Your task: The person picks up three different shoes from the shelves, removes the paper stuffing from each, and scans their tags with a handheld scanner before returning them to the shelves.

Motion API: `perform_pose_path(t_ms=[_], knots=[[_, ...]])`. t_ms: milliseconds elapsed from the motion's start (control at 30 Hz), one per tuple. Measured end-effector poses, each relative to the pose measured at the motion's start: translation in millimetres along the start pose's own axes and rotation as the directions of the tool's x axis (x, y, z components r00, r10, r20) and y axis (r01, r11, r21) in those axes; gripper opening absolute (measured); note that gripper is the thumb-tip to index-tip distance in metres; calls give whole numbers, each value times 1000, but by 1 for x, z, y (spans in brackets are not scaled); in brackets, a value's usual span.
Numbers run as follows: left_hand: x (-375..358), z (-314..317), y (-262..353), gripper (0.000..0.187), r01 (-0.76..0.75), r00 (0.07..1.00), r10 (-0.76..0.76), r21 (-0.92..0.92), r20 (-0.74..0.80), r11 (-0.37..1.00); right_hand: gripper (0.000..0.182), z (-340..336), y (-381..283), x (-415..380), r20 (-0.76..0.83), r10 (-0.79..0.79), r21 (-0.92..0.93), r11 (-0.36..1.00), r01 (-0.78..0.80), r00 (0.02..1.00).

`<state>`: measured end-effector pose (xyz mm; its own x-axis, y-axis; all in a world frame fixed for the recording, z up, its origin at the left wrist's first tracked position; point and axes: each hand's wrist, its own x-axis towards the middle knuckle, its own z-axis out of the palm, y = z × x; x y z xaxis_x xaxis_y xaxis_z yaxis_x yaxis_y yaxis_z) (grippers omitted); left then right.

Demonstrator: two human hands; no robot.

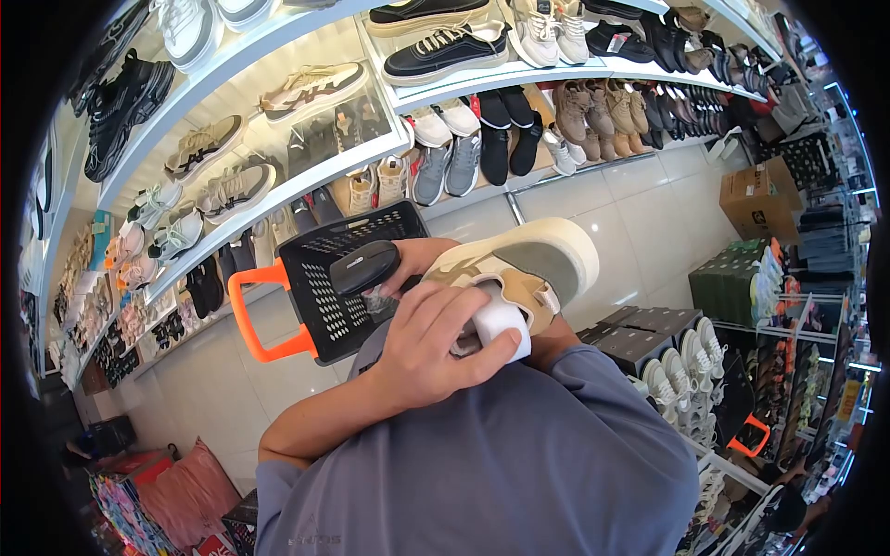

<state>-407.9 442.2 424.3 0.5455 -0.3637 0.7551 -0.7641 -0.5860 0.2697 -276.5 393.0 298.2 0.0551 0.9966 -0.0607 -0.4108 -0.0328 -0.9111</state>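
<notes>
A black handheld barcode scanner (364, 268) is gripped by my right hand (414, 262), which is partly hidden behind a sneaker. That beige and grey sneaker (547, 259) has a thick cream sole and lies tilted across my right forearm, its opening toward my chest. My left hand (431, 343) is bent over the sneaker's opening. Between its thumb and fingers is a smooth white object (502, 326), partly inside the opening; its kind cannot be made out.
A black shopping basket (324, 320) with an orange handle (243, 315) stands ahead on the left. Shelves of shoes (278, 181) curve along the front and left. Dark shoeboxes (640, 335) and white sneakers (681, 371) are close on the right. A cardboard box (760, 199) lies farther off.
</notes>
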Motion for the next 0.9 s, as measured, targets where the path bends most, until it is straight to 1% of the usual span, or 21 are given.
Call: perform_pose_path(t_ms=[67,133,200,233,300,333,400,500,633,700,733,800,833,867,900], knots=[[1,-3,2,42,128,992,-127,76,-20,989,33,-3,2,-1,-19,-6,10,1000,6,1000],[0,-2,-2,45,131,991,-129,108,-26,985,33,-8,3,-2,-56,-16,31,999,17,998],[0,-3,-3,56,220,975,-221,80,-1,972,33,-12,4,3,-94,-24,53,998,29,995],[2,-4,-2,56,219,976,-219,82,-4,972,33,-13,5,3,-113,-27,62,997,34,993],[7,-6,-2,55,314,947,-321,137,27,939,33,-15,6,6,-151,-32,79,996,44,988],[11,-8,-1,55,316,947,-322,136,22,939,34,-13,10,8,-170,-32,89,995,47,985],[22,-13,-2,51,295,940,-317,165,128,941,34,-18,12,7,-200,-26,104,993,48,979],[33,-12,-9,48,264,949,-287,165,134,950,34,-25,13,9,-238,-21,120,991,51,971],[42,-3,-18,44,241,960,-264,214,87,947,35,-33,15,34,-270,-19,123,991,54,963],[46,1,-31,45,194,980,-194,-5,44,981,35,-29,22,28,-262,-26,103,993,55,965],[47,2,-33,45,192,981,-193,25,22,981,35,-33,21,5,-253,-33,91,994,58,967],[48,4,-28,40,407,909,-417,-184,-21,895,35,-38,20,18,-237,-45,77,995,65,971],[49,3,-29,44,430,902,-432,-120,9,895,36,-43,17,17,-232,-51,72,995,69,971],[49,7,-32,44,430,901,-433,-105,-9,897,36,-36,25,16,-232,-55,71,995,73,971],[49,12,-34,46,488,872,-487,-132,42,863,36,-33,25,-3,-236,-57,74,994,76,970]])
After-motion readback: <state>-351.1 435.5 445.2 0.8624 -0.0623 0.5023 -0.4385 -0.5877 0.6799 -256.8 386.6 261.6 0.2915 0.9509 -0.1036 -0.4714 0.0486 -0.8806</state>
